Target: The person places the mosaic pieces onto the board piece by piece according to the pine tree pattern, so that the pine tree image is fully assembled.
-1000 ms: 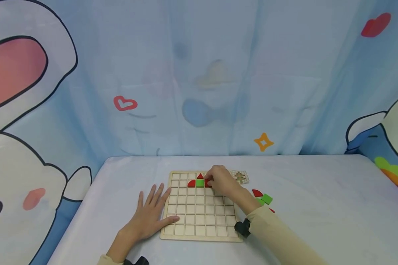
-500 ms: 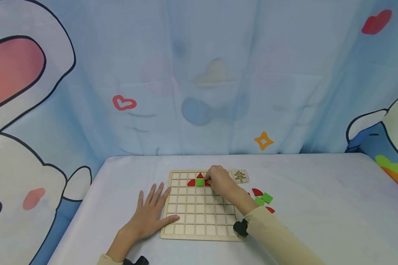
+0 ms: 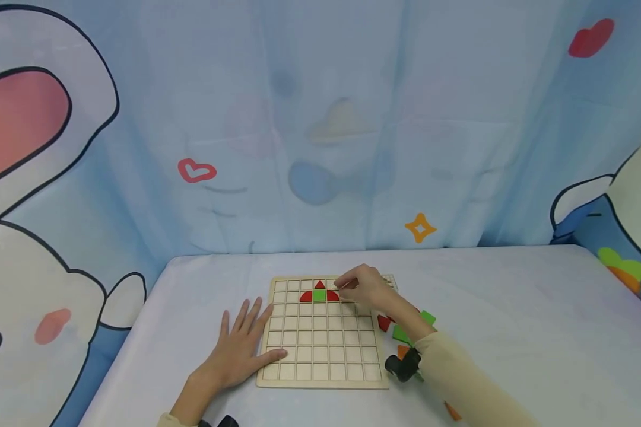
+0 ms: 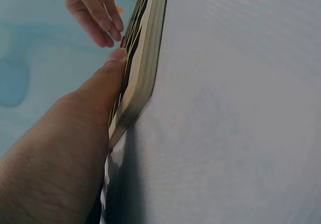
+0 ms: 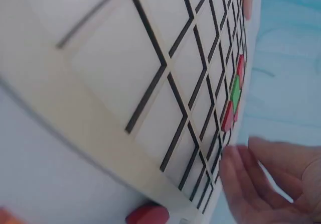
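A wooden grid board (image 3: 320, 338) lies on the white table. Near its far edge, a green square (image 3: 319, 295) sits in a cell between two red quarter-round pieces (image 3: 306, 296), with a red triangle (image 3: 320, 284) in the cell beyond. My left hand (image 3: 240, 350) rests spread on the board's left side, its thumb over the edge. Just right of the right-hand quarter-round hovers my right hand (image 3: 365, 287). In the right wrist view, that hand (image 5: 271, 179) has thumb and fingers apart, holding nothing, clear of the red piece (image 5: 228, 116).
Right of the board lie loose pieces, including a red one (image 3: 384, 322), green ones (image 3: 428, 318) and an orange one (image 3: 403, 351); the right forearm partly covers them. A small pattern card (image 3: 390, 279) at the far right corner is mostly hidden. A printed blue curtain (image 3: 320, 148) hangs behind.
My right hand has let go of the right-hand red quarter-round and drawn back slightly to the right, leaving that piece in view. The left hand stays put.
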### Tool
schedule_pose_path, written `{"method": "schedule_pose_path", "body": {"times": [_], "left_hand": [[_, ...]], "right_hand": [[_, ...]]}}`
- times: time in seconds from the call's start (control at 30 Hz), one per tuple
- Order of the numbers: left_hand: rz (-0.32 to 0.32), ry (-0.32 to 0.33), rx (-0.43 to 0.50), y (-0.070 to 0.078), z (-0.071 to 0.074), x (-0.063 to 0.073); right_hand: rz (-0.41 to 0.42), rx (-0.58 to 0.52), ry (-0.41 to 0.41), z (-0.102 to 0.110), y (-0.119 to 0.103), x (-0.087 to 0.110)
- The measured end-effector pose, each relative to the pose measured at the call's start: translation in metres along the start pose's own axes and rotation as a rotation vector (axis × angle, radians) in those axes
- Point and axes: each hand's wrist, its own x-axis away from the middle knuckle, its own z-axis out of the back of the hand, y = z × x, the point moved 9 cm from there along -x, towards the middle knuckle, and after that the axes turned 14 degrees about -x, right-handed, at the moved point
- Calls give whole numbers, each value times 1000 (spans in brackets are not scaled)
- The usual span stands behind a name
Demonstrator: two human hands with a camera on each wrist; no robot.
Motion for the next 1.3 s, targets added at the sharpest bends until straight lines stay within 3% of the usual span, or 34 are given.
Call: {"method": "schedule_pose_path", "body": {"times": [0.17,0.37,0.57,0.73,0.93,1.3], "left_hand": [[0,2,-3,-1,-1,-1],[3,9,7,0,-1,-1],[2,37,15,-1,2,2],[-2,32,27,-1,2,1],[-3,3,16,-1,-1,0],[1,-3,19,-1,0,0]], "right_hand": [[49,24,40,19,-10,24],[88,110,-16,40,-15,66],[-34,188,-71,57,7,104],[-100,274,-51,73,28,125],[-134,260,-45,82,45,135],[-157,227,-34,77,54,129]]}}
